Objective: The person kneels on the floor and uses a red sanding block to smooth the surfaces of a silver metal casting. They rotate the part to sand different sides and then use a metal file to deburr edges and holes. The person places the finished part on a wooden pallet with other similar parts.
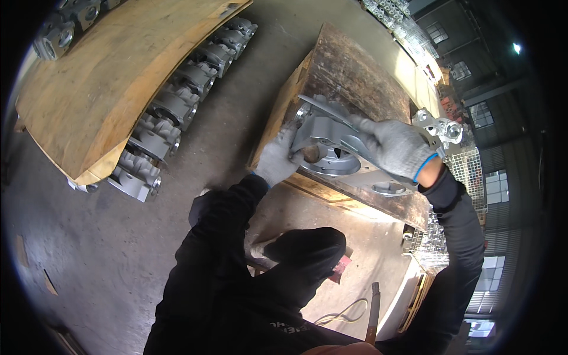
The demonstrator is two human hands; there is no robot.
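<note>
On the worn wooden bench top lies a silver-grey metal casting (319,131) with round openings and raised flanges. My left hand (277,158), in a grey knit glove, grips the casting's left side, fingers curled by its edge. A brown rounded piece (310,154) shows beside those fingertips, near the large ring-shaped opening (334,165); I cannot tell what it is. My right hand (399,148), gloved in grey with a blue cuff, is closed over the upper right part of the casting. Its fingertips are partly hidden.
The bench (349,62) has a dark stained top. Another casting (438,127) stands beyond my right wrist. At the left, a plywood sheet (118,65) lies over a row of similar castings (177,103). Wire mesh crates (467,171) stand at the right. A cable (346,316) lies on the floor.
</note>
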